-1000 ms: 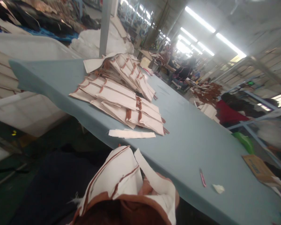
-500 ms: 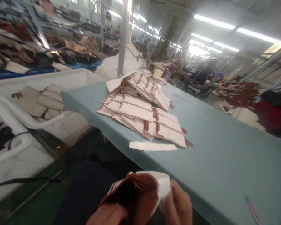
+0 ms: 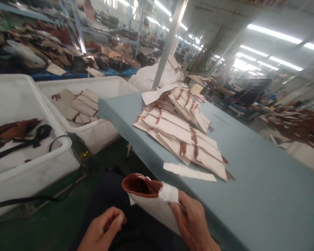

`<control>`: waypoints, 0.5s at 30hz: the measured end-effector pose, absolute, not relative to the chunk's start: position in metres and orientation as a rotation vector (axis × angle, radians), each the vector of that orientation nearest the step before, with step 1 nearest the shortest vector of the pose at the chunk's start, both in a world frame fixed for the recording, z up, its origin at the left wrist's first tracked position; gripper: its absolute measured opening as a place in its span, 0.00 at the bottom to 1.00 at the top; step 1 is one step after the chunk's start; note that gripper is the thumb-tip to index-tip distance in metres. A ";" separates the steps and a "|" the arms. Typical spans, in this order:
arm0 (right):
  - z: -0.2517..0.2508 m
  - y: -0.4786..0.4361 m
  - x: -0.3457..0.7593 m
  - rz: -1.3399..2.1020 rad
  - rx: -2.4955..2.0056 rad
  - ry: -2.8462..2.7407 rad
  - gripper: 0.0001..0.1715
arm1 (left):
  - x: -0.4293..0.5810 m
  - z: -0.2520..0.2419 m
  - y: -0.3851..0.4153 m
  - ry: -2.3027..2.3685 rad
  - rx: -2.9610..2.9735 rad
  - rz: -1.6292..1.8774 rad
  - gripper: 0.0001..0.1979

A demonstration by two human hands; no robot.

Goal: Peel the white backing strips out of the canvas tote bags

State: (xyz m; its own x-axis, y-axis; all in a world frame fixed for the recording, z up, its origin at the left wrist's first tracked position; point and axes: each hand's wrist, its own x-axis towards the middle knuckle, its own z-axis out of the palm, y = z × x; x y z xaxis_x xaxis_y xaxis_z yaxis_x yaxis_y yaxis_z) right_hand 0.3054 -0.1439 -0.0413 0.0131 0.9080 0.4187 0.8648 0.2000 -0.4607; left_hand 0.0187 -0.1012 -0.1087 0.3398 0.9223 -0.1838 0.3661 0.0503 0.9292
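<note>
My right hand (image 3: 192,218) grips a sewn leather piece (image 3: 155,209) shaped like an open sleeve, pale on the outside and brown inside. A white strip (image 3: 168,192) is wrapped over its upper rim, beside my thumb and fingers. The piece's mouth tilts up towards me. Left of it and apart from it, my left hand (image 3: 104,226) is closed, thumb pressed to curled fingers; whether anything small lies between them I cannot make out. A pale fabric strip (image 3: 189,172) lies on the table near its edge, beyond the leather piece.
Stacks of flat pale pieces with brown edges (image 3: 178,134) lie on the blue-green table (image 3: 261,195). White bins (image 3: 65,146) with leather pieces and dark straps stand at the left. A metal post (image 3: 170,45) rises behind. A person (image 3: 253,90) sits farther back.
My left hand has come out of the leather piece's mouth and moved down left. The piece has turned to show its pale outside, still in my right hand. The view has swung left.
</note>
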 end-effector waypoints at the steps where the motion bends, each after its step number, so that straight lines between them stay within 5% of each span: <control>1: -0.037 -0.144 0.303 0.051 -1.633 -1.850 0.17 | 0.016 -0.107 -0.104 1.245 1.517 0.675 0.28; 8: -0.030 -0.148 0.284 -0.157 -1.475 -1.851 0.16 | 0.001 -0.067 -0.085 1.179 1.878 0.924 0.15; 15: -0.023 -0.156 0.273 -0.121 -1.246 -1.889 0.16 | 0.027 -0.050 -0.082 1.040 1.793 0.670 0.22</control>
